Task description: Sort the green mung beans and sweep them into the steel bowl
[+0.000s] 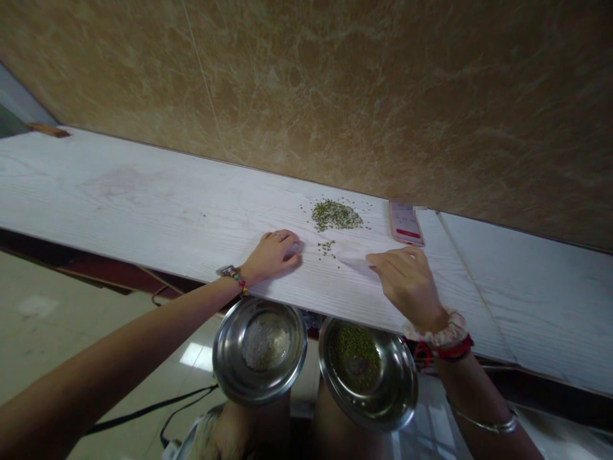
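A heap of green beans (335, 215) lies on the white tabletop (230, 198), mixed with whitish grains. A smaller scatter of beans (326, 248) sits nearer to me. My left hand (275, 257) rests on the tabletop left of this scatter, fingers loosely curled and thumb apart, with nothing plainly held. My right hand (405, 278) is closed in a pinch on a thin pale sheet (354, 255), which reaches left toward the small scatter. The sheet blends into the white surface, so its exact shape cannot be made out.
Over my knees are two steel bowls: the left bowl (225, 377) holds whitish grains, the right bowl (407, 399) green beans. A phone (406, 223) lies beyond my right hand. A brown marbled wall (306, 96) borders the tabletop; a black cable (148, 409) hangs lower left.
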{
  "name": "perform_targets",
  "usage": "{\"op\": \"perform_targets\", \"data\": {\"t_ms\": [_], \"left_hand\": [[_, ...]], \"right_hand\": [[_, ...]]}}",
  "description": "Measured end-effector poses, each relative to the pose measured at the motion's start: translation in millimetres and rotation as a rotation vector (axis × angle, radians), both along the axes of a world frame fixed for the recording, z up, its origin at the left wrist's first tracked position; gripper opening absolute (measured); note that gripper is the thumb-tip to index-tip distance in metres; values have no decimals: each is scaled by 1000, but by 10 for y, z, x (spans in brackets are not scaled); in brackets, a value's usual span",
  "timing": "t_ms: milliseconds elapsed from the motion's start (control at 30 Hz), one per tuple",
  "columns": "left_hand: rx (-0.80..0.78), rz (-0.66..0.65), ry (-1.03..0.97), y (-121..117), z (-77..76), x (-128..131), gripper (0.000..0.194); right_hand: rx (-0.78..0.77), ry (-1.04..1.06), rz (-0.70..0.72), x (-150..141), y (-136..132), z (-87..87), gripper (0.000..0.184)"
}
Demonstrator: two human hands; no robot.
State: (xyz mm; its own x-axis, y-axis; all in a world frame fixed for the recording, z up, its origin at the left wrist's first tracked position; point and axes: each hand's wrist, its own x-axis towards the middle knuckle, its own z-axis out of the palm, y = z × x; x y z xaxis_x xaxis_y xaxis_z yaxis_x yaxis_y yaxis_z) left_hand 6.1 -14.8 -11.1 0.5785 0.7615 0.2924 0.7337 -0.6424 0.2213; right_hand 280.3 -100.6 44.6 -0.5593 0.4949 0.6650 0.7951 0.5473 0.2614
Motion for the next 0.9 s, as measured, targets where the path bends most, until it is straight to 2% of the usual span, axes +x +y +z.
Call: {"op": "perform_targets", "data": {"t_ms": [267,567,900], "left_hand": [[-5,13,13,-5,11,8,29],[5,7,7,-3,-1,2,30],[-11,6,9,-6,7,6,31]], "right_hand": [[71,-3,-55,71,198,-96,15],[-12,24,49,1,-133,6,24],[-15,5,22,12,-105,-3,23]]}}
